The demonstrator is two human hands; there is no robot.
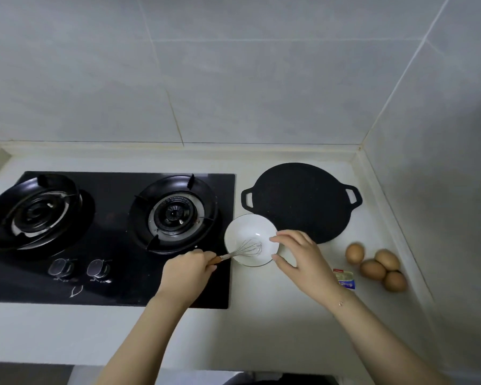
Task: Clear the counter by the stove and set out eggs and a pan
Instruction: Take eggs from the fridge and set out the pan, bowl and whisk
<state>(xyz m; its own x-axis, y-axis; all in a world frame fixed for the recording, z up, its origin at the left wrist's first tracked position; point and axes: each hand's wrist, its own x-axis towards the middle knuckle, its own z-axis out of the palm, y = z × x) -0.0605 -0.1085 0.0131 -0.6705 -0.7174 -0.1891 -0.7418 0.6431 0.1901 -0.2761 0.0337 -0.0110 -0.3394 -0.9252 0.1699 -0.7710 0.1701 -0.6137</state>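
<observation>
Eggs point(376, 265), four of them, lay in a loose cluster on the counter point(261, 329) to the right of the right hand point(303, 259), apart from it and close to the side wall. Pan point(300, 201), flat, black and two-handled, sat on the counter just beyond that hand, past its fingertips. Both looked already set out, so the step in hand seemed to be the last of the arranging: placing or steadying the bowl point(250, 240).

The bowl, white and seemingly empty, stood between the two hands at the stove point(109, 237) edge, its far rim near or over the pan's near edge. The right hand spread over the bowl's right rim, fingers loosely bent, thumb at the near side and fingers at the far side; whether it truly gripped the rim or only touched it could not be told. The left hand point(189, 273) was curled round the handle of a whisk point(245, 250), whose wire head rested inside the bowl.

A small packet point(345, 277) lay just behind the right wrist, between it and the eggs.

The next move probably called for letting go of the whisk so it stayed propped in the bowl without tipping it, then freeing the right hand.
</observation>
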